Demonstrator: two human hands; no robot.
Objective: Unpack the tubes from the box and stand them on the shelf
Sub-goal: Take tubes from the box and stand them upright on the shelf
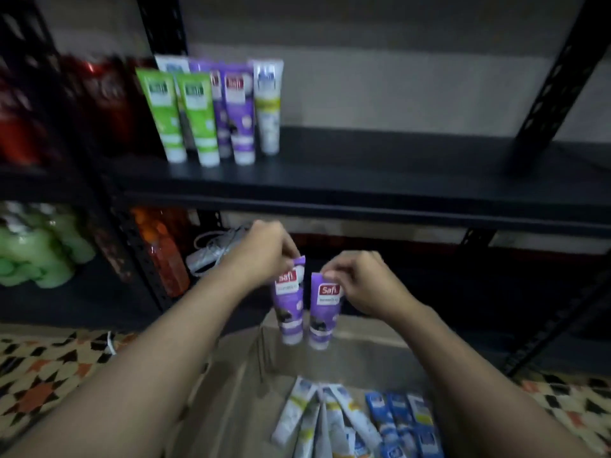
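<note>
Both hands are up over the box [244, 375], with one purple tube in each. The left hand [264, 252] pinches the left tube [290, 309] by its flat crimped top, fingers curled round the edge. The right hand [360, 282] pinches the right tube [323, 312] the same way, thumb and fingertips closed on the top corner. Both tubes hang cap-down and side by side, close together, over the far side of the box and below the front edge of the shelf [363, 173].

Up on the shelf, at its left end, a cluster stands cap-down. Two green tubes [158, 114] are in front. A purple shelf tube [239, 114] is next to them, and a white tube [268, 107] closes the row on the right. More white and purple ones are tucked in behind.

Down in the box, a fan of white box tubes [314, 414] lies flat, and blue tubes [403, 421] are packed just to their right.

Off to the left it is blurred. Red bottles [99, 94] sit beyond the shelf post. Green bottles [33, 249] are on the lower level, with an orange bottle [162, 252] beside the post. A patterned rug [39, 375] lies under the box on both sides.
</note>
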